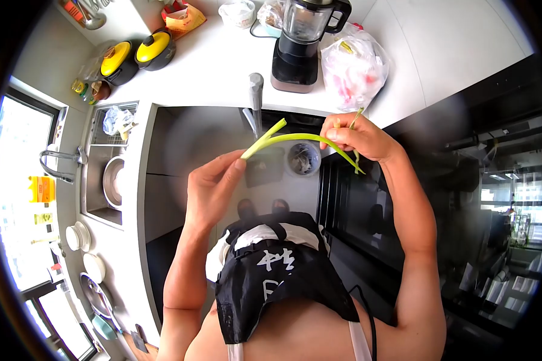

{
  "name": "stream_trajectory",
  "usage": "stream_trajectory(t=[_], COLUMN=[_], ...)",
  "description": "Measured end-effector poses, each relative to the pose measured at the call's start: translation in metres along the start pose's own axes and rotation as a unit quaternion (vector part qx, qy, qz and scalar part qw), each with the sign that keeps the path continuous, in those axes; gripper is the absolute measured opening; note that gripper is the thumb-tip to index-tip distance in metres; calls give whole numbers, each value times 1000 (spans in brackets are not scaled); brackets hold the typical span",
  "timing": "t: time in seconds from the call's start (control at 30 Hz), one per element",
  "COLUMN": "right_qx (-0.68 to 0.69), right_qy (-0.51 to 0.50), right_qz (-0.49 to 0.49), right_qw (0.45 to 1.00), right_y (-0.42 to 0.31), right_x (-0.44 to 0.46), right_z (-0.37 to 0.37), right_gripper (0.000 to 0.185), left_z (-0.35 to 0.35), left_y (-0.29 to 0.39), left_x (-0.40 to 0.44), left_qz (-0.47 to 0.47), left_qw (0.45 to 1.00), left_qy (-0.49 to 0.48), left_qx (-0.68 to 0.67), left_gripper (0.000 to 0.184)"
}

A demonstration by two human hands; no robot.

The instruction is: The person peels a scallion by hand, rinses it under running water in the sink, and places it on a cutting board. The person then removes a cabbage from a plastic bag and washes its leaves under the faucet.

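Note:
My left hand (214,183) pinches the pale lower end of a green scallion-like stalk (283,138) between thumb and fingers. The stalk splits: a short piece points up and right, while a longer leaf arches over to my right hand (361,137). That hand is closed, its thumb and forefinger pressed on the long leaf, whose tip hangs below. Thin yellowish-green leaf bits (356,118) stick out above and below its fingers. Under the stalk, on the floor, stands a bin (303,159) with a liner and some waste inside.
A blender (295,51) and a plastic bag (354,69) stand on the white counter (211,78) ahead. Two yellow-lidded pots (153,47) sit farther left. At left is a sink (105,213) with a bowl. A glossy black surface (415,198) lies at right.

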State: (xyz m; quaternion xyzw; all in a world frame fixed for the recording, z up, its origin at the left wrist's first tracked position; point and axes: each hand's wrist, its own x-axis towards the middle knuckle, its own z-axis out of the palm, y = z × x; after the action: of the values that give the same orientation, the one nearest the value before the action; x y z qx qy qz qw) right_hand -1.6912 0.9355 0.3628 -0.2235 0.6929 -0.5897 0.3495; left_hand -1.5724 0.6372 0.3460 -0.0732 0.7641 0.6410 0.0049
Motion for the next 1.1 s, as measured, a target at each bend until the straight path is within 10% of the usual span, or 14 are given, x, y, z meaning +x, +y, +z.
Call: stream_trajectory(t=[0.87, 1.1], right_qx=[195, 147], right_qy=[-75, 17], right_qz=[119, -30], right_qw=[971, 989], right_y=[5, 24], right_x=[-14, -4], right_z=[2, 13], right_gripper=[15, 13], left_z=[-10, -7], left_y=[-10, -16], left_x=[-10, -17], left_qz=[-13, 21], left_qw=[997, 995], left_qy=[14, 24], left_qx=[81, 95], left_gripper=[24, 23])
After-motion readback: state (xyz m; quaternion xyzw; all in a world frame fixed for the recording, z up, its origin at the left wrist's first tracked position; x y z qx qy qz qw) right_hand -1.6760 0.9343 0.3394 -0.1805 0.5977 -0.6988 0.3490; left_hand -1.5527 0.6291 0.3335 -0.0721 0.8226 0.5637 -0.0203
